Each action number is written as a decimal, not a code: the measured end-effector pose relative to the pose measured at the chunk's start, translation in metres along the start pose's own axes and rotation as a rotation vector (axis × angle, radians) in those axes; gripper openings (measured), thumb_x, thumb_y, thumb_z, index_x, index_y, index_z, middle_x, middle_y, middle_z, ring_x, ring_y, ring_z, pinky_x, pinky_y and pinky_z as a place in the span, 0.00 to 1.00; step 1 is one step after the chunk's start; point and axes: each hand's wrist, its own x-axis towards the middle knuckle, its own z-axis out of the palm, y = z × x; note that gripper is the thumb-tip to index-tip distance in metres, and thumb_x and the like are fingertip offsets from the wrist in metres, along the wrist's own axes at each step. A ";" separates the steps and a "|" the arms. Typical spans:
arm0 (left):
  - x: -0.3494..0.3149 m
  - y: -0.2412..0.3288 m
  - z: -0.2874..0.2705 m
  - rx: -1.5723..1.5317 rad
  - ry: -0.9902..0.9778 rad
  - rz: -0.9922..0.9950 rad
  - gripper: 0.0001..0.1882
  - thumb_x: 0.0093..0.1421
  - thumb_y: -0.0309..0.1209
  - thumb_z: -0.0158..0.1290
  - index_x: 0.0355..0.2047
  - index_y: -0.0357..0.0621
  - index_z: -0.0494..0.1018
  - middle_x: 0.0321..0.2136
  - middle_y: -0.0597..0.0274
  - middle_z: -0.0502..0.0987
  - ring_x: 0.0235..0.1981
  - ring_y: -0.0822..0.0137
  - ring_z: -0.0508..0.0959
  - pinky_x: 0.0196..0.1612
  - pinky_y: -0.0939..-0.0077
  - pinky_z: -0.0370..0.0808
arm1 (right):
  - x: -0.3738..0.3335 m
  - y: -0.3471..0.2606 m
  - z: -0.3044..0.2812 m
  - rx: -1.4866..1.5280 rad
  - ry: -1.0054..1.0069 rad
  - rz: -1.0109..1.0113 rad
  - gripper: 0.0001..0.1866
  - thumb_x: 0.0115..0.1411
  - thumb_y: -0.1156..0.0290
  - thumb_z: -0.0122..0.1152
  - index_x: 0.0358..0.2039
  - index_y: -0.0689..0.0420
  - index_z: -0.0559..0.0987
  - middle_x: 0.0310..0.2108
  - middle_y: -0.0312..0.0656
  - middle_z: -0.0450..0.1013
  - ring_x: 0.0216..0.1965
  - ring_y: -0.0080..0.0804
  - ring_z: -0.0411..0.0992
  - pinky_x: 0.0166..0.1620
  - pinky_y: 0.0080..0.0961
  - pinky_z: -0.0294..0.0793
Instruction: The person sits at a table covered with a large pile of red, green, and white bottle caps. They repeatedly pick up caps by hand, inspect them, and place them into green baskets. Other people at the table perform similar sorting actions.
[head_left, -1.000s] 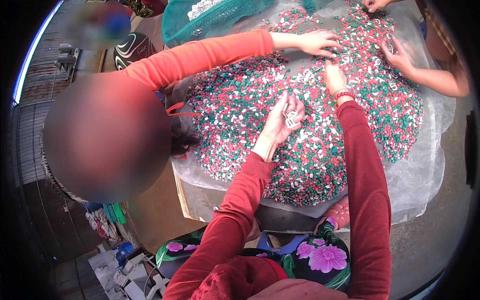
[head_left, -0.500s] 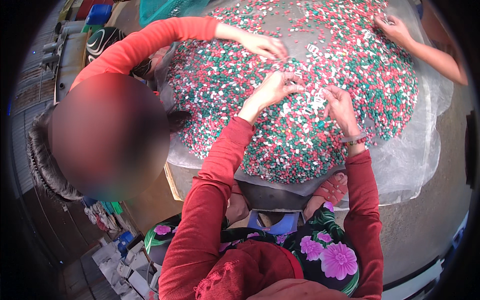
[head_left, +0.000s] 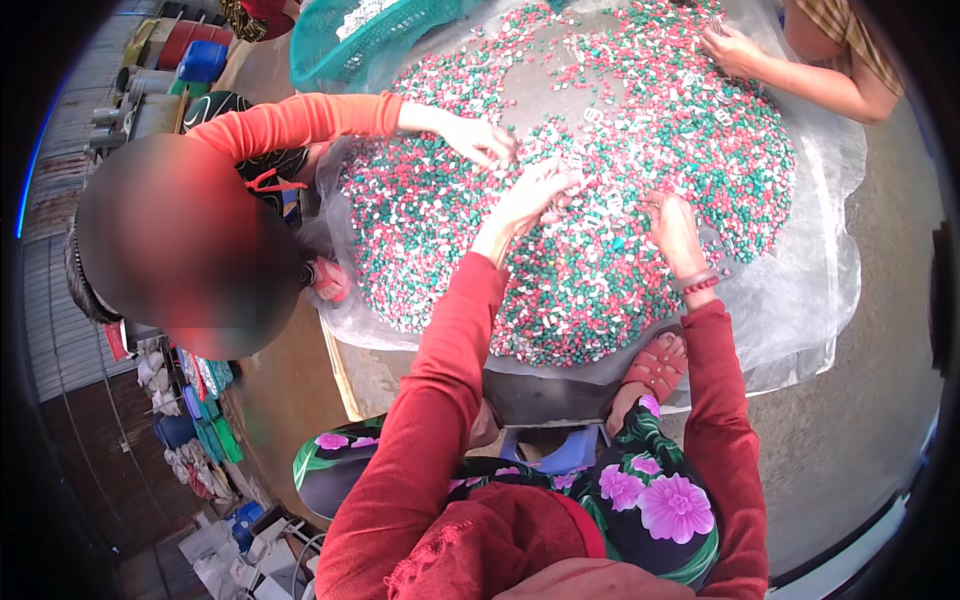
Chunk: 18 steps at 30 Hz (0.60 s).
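A wide, low heap of small red, green and white pieces (head_left: 560,300) lies spread before me. My left hand (head_left: 528,203) is over the middle of the heap, its fingers bent together at the pieces; what they hold is too small to make out. To its right, my right hand (head_left: 674,232), with a red bead bracelet (head_left: 698,282) at the wrist, has its fingertips pinched low at the heap. Whatever is between them is hidden. Several larger white frame-like pieces (head_left: 594,118) lie among the small ones.
The heap rests on a clear plastic sheet (head_left: 800,290). A co-worker's hand (head_left: 478,140) in an orange sleeve reaches in from the left, another person's hand (head_left: 735,50) from the far right. A green mesh basket (head_left: 335,60) with white pieces stands at the far left.
White frame-like pieces showed between my hands before; now my right hand is lower and apart from the left. The co-worker's orange-sleeved hand has moved left. The view has shifted.
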 end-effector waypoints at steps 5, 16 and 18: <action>-0.020 -0.014 0.003 -0.882 -0.340 0.222 0.06 0.52 0.24 0.48 0.32 0.41 0.65 0.30 0.57 0.69 0.23 0.71 0.71 0.10 0.89 0.58 | -0.001 -0.022 -0.036 1.276 -0.357 0.548 0.13 0.57 0.69 0.60 0.41 0.57 0.73 0.27 0.31 0.71 0.22 0.17 0.69 0.24 0.12 0.69; 0.012 -0.061 0.029 1.471 0.119 0.358 0.19 0.50 0.42 0.59 0.30 0.37 0.72 0.26 0.49 0.76 0.33 0.50 0.77 0.36 0.54 0.73 | 0.024 -0.023 0.025 0.067 -0.090 0.137 0.18 0.57 0.59 0.59 0.39 0.60 0.70 0.26 0.47 0.75 0.30 0.43 0.76 0.29 0.37 0.73; 0.012 -0.058 0.025 1.451 0.107 0.386 0.16 0.52 0.38 0.57 0.32 0.38 0.71 0.26 0.48 0.75 0.33 0.50 0.77 0.36 0.55 0.73 | 0.026 -0.032 0.039 -0.113 -0.254 0.110 0.19 0.55 0.62 0.59 0.39 0.63 0.70 0.28 0.52 0.75 0.34 0.53 0.74 0.36 0.45 0.71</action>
